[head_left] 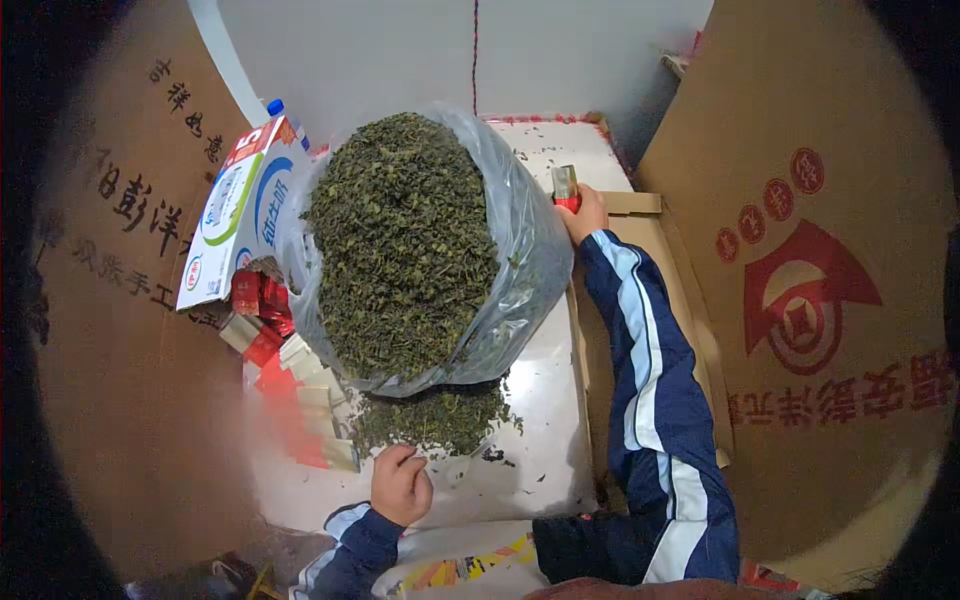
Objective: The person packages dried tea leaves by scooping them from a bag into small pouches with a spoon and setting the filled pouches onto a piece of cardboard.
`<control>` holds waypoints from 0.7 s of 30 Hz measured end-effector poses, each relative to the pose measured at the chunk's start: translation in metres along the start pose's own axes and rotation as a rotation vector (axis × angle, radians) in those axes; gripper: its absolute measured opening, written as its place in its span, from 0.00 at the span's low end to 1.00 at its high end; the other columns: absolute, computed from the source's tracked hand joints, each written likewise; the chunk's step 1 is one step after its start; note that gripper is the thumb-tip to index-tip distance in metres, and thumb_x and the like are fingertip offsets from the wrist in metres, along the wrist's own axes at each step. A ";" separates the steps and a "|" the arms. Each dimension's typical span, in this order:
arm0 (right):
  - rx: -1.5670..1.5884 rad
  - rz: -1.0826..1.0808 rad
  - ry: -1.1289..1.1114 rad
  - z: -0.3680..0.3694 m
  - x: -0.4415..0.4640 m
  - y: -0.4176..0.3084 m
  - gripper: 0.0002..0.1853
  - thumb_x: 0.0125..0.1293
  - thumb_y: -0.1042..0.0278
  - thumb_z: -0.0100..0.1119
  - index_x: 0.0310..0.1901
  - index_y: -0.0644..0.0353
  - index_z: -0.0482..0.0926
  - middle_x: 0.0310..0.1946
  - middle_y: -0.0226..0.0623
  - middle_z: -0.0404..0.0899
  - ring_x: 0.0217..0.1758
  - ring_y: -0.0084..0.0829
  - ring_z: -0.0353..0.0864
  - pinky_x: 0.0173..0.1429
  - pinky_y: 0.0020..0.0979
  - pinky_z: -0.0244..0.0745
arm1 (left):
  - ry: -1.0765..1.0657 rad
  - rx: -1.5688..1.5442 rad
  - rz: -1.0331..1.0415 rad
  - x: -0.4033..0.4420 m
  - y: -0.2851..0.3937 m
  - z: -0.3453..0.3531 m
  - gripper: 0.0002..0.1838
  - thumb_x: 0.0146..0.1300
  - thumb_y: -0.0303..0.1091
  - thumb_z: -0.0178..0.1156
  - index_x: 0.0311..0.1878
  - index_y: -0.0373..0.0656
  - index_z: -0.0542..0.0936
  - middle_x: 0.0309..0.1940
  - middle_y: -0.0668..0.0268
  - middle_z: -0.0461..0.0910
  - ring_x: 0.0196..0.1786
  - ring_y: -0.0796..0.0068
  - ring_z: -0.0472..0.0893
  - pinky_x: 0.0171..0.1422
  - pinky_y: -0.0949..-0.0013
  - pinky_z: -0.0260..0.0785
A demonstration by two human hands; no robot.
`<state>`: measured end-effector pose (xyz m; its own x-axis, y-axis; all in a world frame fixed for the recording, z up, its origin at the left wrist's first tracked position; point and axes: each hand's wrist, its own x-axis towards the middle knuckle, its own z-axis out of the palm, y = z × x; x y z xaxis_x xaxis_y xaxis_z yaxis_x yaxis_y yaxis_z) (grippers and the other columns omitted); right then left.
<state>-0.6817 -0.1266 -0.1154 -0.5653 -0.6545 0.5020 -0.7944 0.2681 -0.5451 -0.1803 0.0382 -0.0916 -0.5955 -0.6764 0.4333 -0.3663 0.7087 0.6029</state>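
Note:
A large clear plastic bag (530, 230) of dried green leaves (405, 240) stands in the middle of the white table (540, 450). Beyond its right side my right hand (588, 213) is closed on a small red and silver packet (565, 185), held upright. Near the front edge my left hand (402, 487) is closed, its fingers curled, beside a loose pile of leaves (435, 418); whether anything is in it I cannot make out. Several red and silver packets (315, 425) lie in a row at the left of the bag.
A white and blue milk carton (240, 215) leans at the left, with red packets (262, 298) beneath it. Tall cardboard panels stand at the left (150, 330) and right (830, 300). A shallow cardboard box (595, 370) lies under my right arm.

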 end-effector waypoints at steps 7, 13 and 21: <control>-0.121 0.118 -0.096 -0.031 -0.015 -0.005 0.31 0.56 0.57 0.65 0.58 0.66 0.71 0.48 0.57 0.76 0.54 0.51 0.75 0.58 0.42 0.70 | -0.037 0.035 -0.036 -0.004 -0.002 -0.005 0.11 0.50 0.20 0.59 0.39 0.38 0.75 0.42 0.51 0.73 0.45 0.51 0.74 0.51 0.56 0.68; 0.026 -0.031 -0.071 -0.095 -0.050 -0.021 0.23 0.60 0.64 0.60 0.56 0.63 0.73 0.39 0.47 0.80 0.38 0.31 0.81 0.41 0.30 0.75 | -0.012 -0.022 -0.017 -0.006 -0.015 -0.002 0.09 0.53 0.22 0.58 0.40 0.39 0.76 0.39 0.55 0.77 0.44 0.52 0.76 0.50 0.56 0.68; 0.289 -0.244 -0.610 -0.189 -0.188 -0.178 0.09 0.62 0.73 0.56 0.43 0.64 0.78 0.34 0.36 0.79 0.34 0.27 0.77 0.37 0.27 0.72 | -0.019 0.070 0.078 -0.004 -0.007 -0.036 0.13 0.51 0.23 0.58 0.42 0.41 0.76 0.40 0.58 0.76 0.48 0.54 0.74 0.55 0.55 0.64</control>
<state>-0.4758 0.0822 0.0137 -0.0871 -0.9731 0.2131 -0.7437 -0.0789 -0.6638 -0.1499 0.0290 -0.0736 -0.6371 -0.6155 0.4639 -0.3672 0.7716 0.5194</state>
